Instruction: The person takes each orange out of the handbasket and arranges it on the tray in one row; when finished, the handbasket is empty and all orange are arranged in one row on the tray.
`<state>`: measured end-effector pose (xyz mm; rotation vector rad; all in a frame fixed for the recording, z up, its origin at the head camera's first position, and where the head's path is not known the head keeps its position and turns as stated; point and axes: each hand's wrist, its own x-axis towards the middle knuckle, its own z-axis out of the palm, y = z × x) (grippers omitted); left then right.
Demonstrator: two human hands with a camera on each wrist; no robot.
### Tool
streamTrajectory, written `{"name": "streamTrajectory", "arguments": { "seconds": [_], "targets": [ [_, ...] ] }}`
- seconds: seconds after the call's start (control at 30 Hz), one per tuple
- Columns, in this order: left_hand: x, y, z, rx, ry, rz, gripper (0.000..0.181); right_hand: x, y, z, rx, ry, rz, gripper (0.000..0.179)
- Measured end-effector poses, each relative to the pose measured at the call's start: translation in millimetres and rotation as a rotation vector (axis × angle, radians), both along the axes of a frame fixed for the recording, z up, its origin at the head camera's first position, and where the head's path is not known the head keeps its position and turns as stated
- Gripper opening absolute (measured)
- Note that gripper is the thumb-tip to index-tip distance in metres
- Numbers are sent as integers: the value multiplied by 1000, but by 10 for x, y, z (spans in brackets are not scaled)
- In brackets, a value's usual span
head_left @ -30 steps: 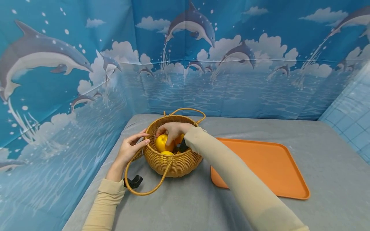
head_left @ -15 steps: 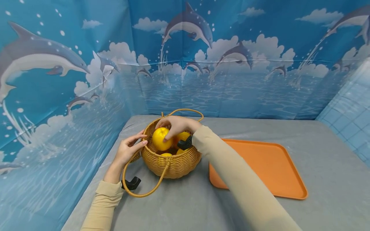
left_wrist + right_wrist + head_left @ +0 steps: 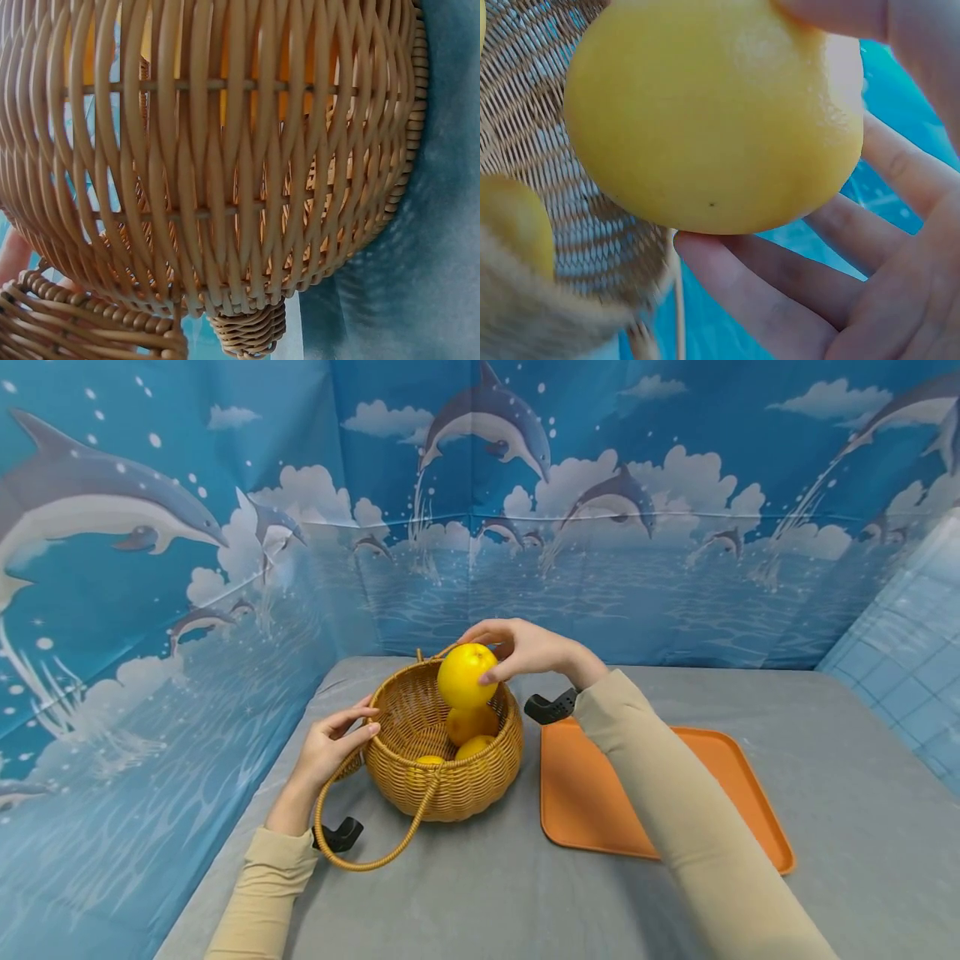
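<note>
My right hand (image 3: 528, 647) holds a large round yellow fruit (image 3: 467, 677) between thumb and fingers, above the right side of the wicker basket (image 3: 442, 793). In the right wrist view this fruit (image 3: 712, 120) fills the middle, with the thumb above and fingertips below. My left hand (image 3: 333, 747) holds the basket's left rim, thumb and fingers at its edge. Several more yellow fruits (image 3: 474, 724) lie inside the basket, partly hidden by its front wall. The left wrist view shows the basket's woven side (image 3: 225, 165) up close, with yellow visible through the gaps.
An orange tray (image 3: 592, 810) lies on the grey cloth-covered table right of the basket, partly under my right forearm. One basket handle (image 3: 375, 864) hangs down in front, near my left wrist. A dolphin-print curtain (image 3: 637, 593) stands behind the table and along its left.
My right hand has lifted the yellow fruit up from inside the basket and moved right, uncovering other fruits. My left hand has stayed at the rim.
</note>
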<state>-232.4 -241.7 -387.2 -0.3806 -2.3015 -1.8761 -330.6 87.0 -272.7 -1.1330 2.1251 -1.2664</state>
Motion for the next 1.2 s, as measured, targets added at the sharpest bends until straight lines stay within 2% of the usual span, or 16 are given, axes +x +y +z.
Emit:
{"name": "streamTrajectory", "arguments": {
  "seconds": [0.23, 0.47, 0.67, 0.93, 1.07, 1.2],
  "targets": [
    [2, 4, 8, -12, 3, -1, 44, 35, 458, 25, -63, -19, -50, 60],
    [-16, -5, -2, -1, 11, -7, 42, 61, 852, -84, -30, -23, -116, 60],
    [-1, -15, -5, 7, 19, -10, 41, 60, 1064, -330, 3, -51, -158, 59],
    [-6, -15, -8, 13, 12, -11, 42, 26, 1214, -688, 126, -78, -214, 61],
    [-6, -12, -9, 7, 14, -8, 43, -1, 1262, -849, 159, -77, -220, 59],
    [-13, -10, -13, -1, 12, 1, 44, -27, 1300, -1000, 164, -125, -212, 60]
  ]
}}
